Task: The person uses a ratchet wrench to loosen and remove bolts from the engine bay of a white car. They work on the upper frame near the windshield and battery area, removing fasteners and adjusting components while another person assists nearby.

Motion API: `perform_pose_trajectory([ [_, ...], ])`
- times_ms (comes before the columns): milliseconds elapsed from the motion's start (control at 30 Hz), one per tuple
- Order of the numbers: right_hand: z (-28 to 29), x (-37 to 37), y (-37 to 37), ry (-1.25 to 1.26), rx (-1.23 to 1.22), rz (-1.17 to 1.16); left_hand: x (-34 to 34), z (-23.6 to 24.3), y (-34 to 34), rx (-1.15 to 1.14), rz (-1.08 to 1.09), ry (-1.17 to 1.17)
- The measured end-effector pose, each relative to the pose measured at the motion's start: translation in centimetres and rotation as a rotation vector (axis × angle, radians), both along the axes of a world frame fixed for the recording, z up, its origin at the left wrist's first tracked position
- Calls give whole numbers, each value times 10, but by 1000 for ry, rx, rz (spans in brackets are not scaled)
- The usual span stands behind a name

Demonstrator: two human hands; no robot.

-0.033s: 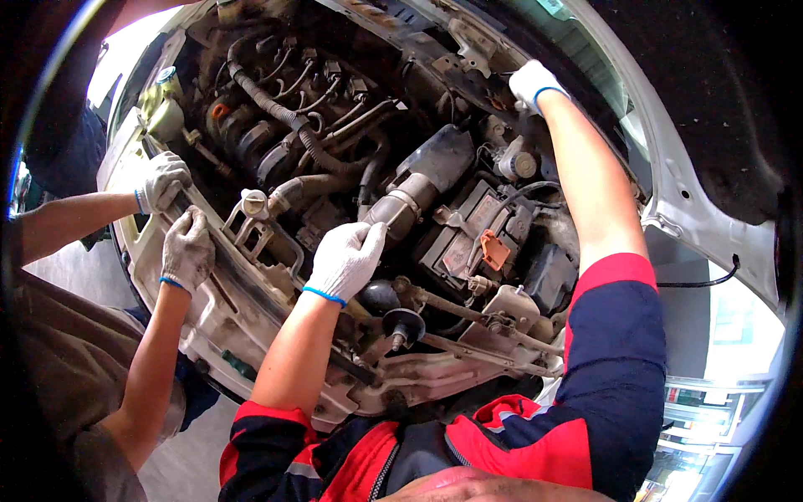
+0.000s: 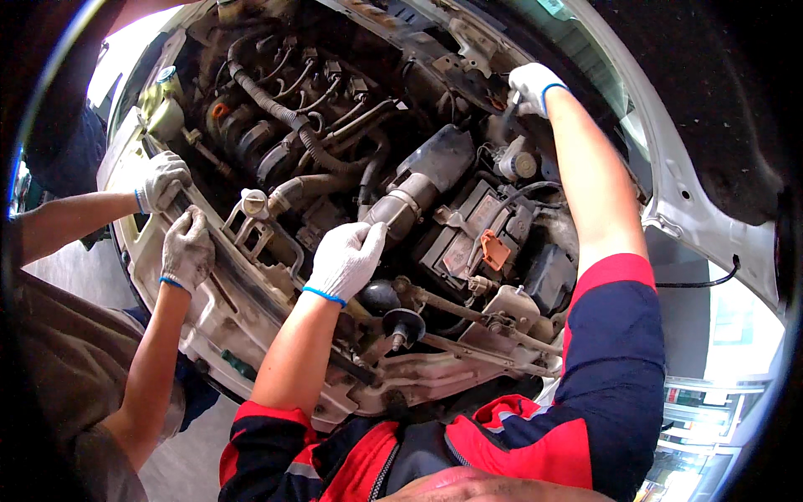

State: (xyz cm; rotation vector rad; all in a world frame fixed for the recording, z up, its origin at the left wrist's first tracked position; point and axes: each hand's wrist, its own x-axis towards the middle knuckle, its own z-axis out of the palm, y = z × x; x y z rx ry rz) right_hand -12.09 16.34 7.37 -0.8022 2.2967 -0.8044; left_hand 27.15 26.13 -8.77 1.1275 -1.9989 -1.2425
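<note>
Two gloved hands are reaching into an open engine bay

Nearest, the person's red and dark blue jacket is filling the lower edge, and a black round mount is sitting between the two forearms. A little farther in, the left hand, in a white knitted glove with a blue cuff, is pressing its thumb and fingers together just beside the air duct; whether it is pinching something thin is not clear. To its right, the battery is lying among cables, with an orange cover standing out near its right side. Beyond the battery, a round-capped part is sitting below the outstretched right hand. That right hand, gloved alike, is curling its fingers around a grey piece near the far edge of the engine bay; what the piece is cannot be told, as it is blurred and partly covered. Off to the left, a corrugated hose is running across the engine, and a co-worker's two gloved hands are gripping a dark strip along the pale body edge
</note>
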Motion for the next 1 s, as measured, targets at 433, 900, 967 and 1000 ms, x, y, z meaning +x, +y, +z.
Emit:
perform_pose_trajectory([
  [433,-1,3,-9,590,133,327,-1,1,1,-36,-17,19],
  [900,-7,-8,-3,1444,201,782,3,-4,0,-20,-19,-18],
  [967,8,11,-7,1513,414,961,5,-4,-2,-20,-8,-33],
  [1000,3,6,-4,1517,421,954,2,-3,-1,-22,-18,-20],
])
